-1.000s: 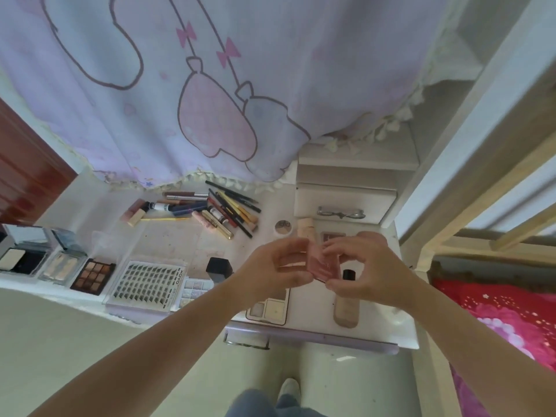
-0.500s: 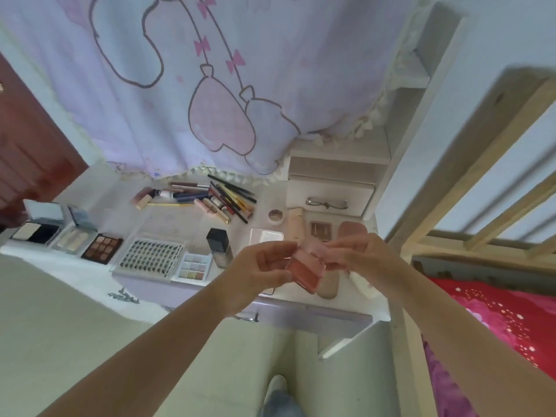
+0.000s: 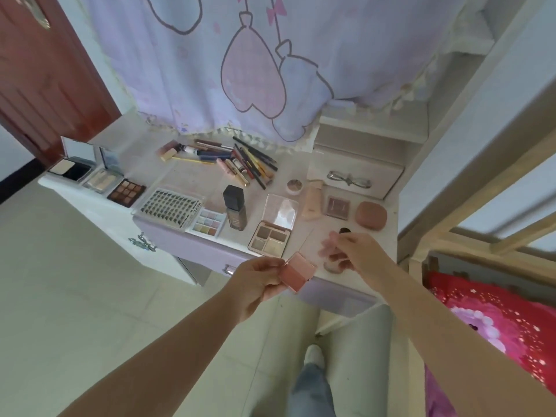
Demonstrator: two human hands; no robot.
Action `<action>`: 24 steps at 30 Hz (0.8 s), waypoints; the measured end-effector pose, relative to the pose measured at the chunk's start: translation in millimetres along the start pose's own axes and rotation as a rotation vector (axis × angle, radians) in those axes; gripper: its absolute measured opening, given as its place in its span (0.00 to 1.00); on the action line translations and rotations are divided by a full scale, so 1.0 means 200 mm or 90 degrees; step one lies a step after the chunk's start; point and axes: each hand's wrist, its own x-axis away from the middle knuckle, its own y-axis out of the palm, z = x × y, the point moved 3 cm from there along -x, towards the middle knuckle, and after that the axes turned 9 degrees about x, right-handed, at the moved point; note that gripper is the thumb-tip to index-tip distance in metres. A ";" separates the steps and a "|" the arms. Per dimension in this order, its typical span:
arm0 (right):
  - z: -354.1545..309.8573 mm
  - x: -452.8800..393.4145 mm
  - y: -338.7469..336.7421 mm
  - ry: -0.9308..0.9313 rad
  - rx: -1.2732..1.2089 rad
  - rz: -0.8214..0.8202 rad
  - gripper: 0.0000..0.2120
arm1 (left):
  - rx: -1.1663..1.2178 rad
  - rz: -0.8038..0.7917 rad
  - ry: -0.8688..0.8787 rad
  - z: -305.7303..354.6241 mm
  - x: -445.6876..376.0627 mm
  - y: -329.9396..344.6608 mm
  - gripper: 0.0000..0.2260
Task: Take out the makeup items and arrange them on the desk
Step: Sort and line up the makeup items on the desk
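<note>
Pink blush compact (image 3: 298, 272) sits pinched in my left hand (image 3: 255, 281) at lower centre, just off the desk (image 3: 304, 173) edge. My right hand (image 3: 350, 251) hovers beside it over the desk, fingers curled round a small pale-pink piece (too blurred to identify).

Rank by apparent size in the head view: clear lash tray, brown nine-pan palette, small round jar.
1. Clear lash tray
2. Brown nine-pan palette
3. Small round jar

All lie at a similar distance.
</note>
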 end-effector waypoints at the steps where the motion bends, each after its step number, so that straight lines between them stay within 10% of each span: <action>1: 0.02 -0.05 -0.02 0.002 0.022 0.014 0.11 | -0.001 0.026 -0.005 -0.01 -0.05 0.02 0.12; 11: 0.11 -0.59 -0.11 -0.106 0.453 -0.046 0.14 | 0.026 0.348 -0.059 -0.17 -0.47 0.07 0.10; 24: 0.10 -0.83 -0.02 -0.167 0.546 -0.184 0.13 | 0.061 0.472 -0.047 -0.25 -0.57 0.03 0.13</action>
